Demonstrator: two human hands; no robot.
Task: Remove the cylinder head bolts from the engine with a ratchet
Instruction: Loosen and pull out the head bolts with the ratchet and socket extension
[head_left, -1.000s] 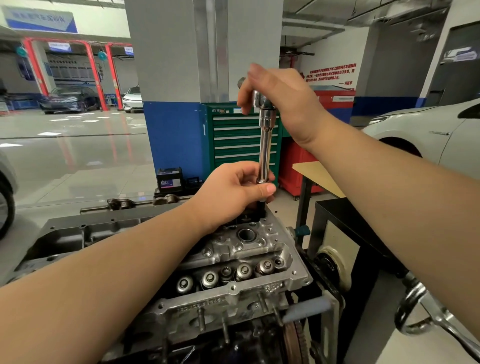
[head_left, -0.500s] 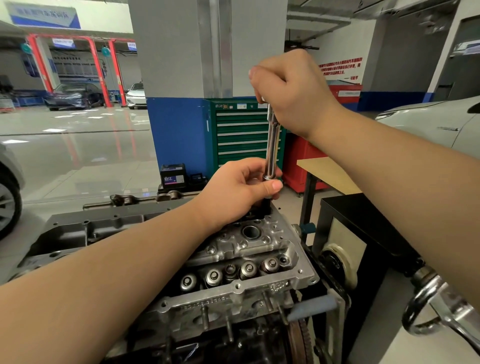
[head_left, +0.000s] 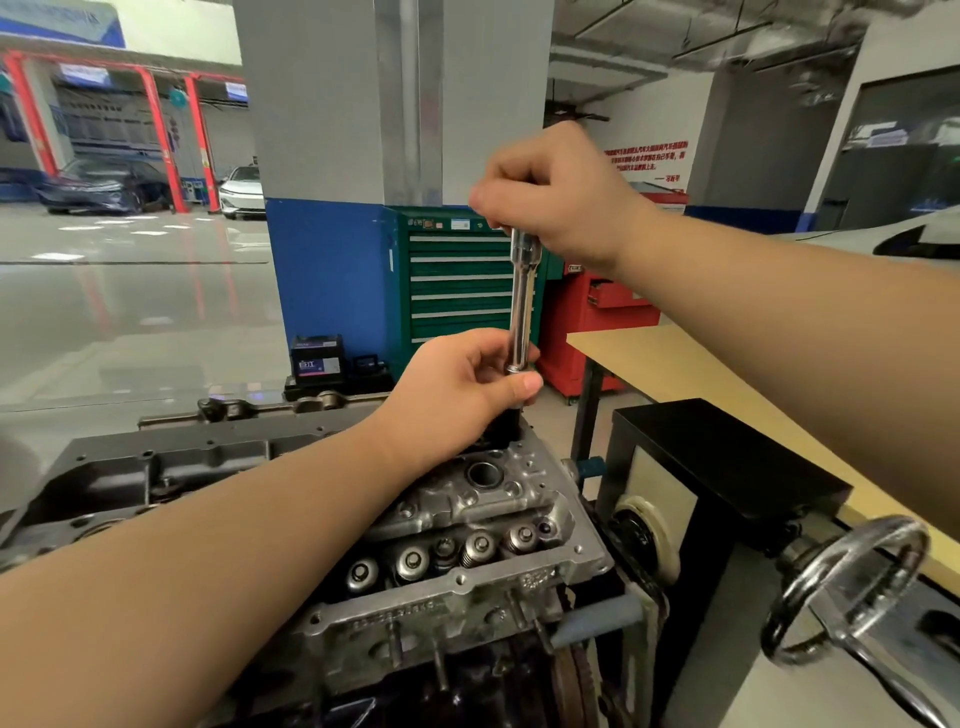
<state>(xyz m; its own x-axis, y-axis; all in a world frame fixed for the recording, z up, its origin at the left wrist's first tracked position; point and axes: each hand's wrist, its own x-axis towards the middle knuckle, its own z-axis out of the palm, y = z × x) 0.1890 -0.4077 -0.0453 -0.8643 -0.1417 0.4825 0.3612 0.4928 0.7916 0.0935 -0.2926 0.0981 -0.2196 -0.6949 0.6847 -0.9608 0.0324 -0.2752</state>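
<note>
Though label blurry, car battery (head_left: 316, 359) w/ "自江".

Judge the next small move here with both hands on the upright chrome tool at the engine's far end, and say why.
Probably another turn from the top. The right hand grips the top of the extension, the left hand pinches its lower end, and it stands upright over the cylinder head. No bolt shows out yet.

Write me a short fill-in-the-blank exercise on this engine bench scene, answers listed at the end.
1. The right hand grips the ____ end of the chrome extension bar.
2. The left hand pinches the bar's ____ end.
3. The bar stands nearly ____ over the cylinder head.
4. The tool cabinet behind is ____.

Answers: top; lower; upright; green
</note>
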